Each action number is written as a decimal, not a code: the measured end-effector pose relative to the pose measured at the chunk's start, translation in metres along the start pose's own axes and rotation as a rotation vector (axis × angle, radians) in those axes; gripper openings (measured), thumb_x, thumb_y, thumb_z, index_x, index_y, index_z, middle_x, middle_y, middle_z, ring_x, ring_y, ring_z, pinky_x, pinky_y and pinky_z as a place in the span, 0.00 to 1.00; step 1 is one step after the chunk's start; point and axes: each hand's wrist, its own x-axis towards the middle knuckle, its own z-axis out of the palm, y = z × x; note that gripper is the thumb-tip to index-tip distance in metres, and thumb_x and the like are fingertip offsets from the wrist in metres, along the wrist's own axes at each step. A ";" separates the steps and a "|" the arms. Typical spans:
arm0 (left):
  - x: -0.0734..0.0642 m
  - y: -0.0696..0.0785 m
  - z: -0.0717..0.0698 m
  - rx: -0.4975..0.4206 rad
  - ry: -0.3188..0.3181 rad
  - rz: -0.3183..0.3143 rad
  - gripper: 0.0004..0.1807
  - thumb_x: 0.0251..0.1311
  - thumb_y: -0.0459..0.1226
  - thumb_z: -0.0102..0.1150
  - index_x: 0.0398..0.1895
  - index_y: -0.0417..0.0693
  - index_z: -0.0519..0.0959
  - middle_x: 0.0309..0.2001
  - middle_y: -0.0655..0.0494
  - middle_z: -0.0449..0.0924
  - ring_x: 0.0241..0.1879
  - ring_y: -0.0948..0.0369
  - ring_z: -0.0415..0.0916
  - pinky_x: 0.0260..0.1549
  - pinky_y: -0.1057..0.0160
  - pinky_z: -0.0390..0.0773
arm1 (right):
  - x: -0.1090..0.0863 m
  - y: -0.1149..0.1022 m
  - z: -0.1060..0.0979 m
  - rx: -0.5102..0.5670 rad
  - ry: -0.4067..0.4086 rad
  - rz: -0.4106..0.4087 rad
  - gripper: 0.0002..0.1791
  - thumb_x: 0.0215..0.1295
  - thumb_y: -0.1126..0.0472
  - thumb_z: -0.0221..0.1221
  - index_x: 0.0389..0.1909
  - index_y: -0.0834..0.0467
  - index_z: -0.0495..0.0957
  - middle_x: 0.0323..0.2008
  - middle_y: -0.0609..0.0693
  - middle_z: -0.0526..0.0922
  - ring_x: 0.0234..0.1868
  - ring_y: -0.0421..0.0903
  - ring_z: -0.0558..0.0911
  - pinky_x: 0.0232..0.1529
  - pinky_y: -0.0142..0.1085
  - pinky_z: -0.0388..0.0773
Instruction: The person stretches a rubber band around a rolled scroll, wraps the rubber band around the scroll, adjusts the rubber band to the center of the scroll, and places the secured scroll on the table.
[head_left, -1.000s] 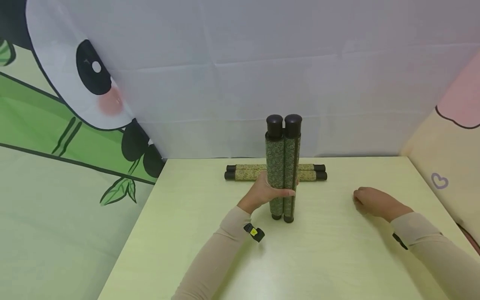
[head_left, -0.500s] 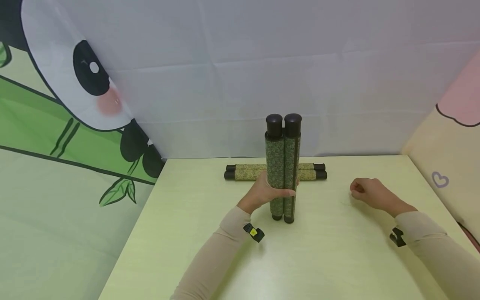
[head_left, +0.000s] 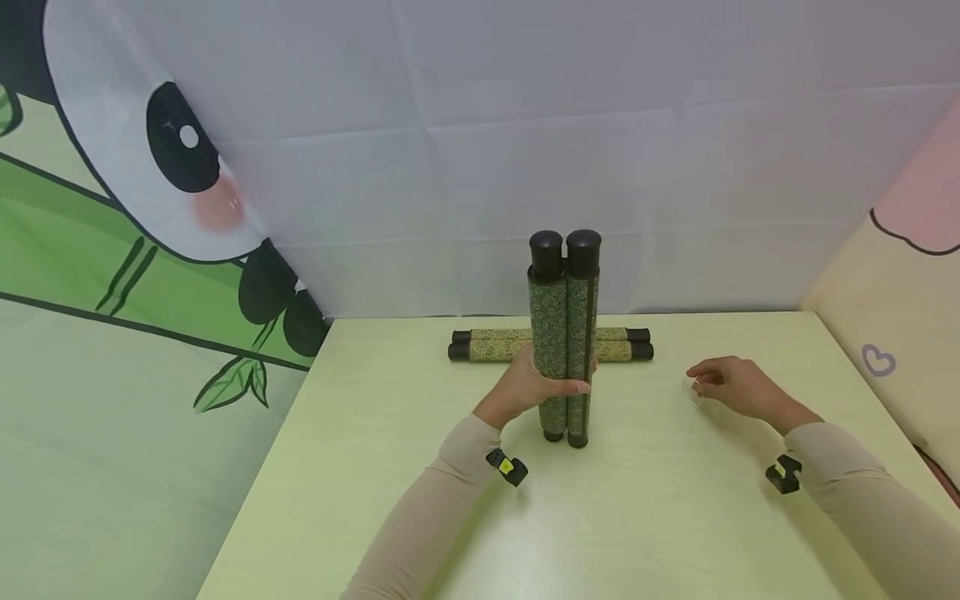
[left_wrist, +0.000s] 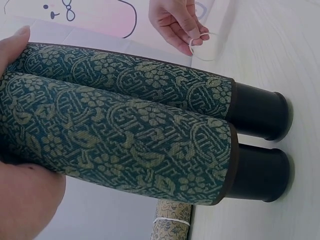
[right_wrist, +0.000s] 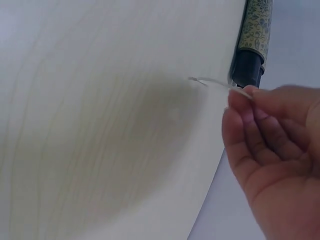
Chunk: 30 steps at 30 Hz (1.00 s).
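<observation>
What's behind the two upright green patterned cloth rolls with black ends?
Behind the green rolls, two yellow patterned cloth rolls with black ends lie across the pale table; a grey backdrop rises beyond. In the head view, the yellow rolls' ends show; their middles are covered.

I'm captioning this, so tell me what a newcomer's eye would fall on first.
Probably the two green rolls, held upright near the middle of the table by the left hand. Two yellowish rolls lie behind them. The large cartoon face at upper left also stands out; the right hand pinches a thin white cord.
</observation>
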 end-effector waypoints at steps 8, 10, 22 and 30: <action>-0.001 0.002 0.000 -0.016 -0.006 0.045 0.70 0.46 0.53 0.82 0.83 0.46 0.41 0.80 0.45 0.46 0.77 0.47 0.48 0.70 0.41 0.61 | -0.001 -0.007 0.001 -0.001 0.028 0.085 0.12 0.73 0.66 0.58 0.48 0.72 0.80 0.35 0.57 0.86 0.33 0.49 0.85 0.31 0.39 0.80; -0.001 0.002 0.000 -0.021 -0.011 0.067 0.69 0.46 0.52 0.82 0.83 0.47 0.43 0.79 0.45 0.48 0.77 0.48 0.50 0.70 0.42 0.62 | -0.001 -0.008 0.001 0.108 0.025 0.091 0.13 0.76 0.64 0.56 0.48 0.73 0.79 0.37 0.57 0.85 0.37 0.50 0.84 0.34 0.38 0.82; -0.003 -0.002 0.001 -0.018 -0.012 0.044 0.73 0.43 0.56 0.82 0.83 0.47 0.39 0.81 0.45 0.41 0.78 0.47 0.45 0.70 0.41 0.59 | 0.004 -0.025 0.004 1.154 -0.059 0.053 0.17 0.83 0.59 0.45 0.35 0.61 0.77 0.31 0.48 0.80 0.39 0.45 0.82 0.52 0.36 0.81; -0.004 0.000 0.003 -0.014 0.011 0.040 0.73 0.44 0.56 0.82 0.83 0.46 0.38 0.81 0.44 0.41 0.78 0.47 0.44 0.71 0.40 0.59 | 0.011 -0.043 0.006 1.385 -0.046 -0.176 0.20 0.82 0.71 0.40 0.42 0.61 0.82 0.39 0.50 0.84 0.42 0.45 0.84 0.55 0.35 0.78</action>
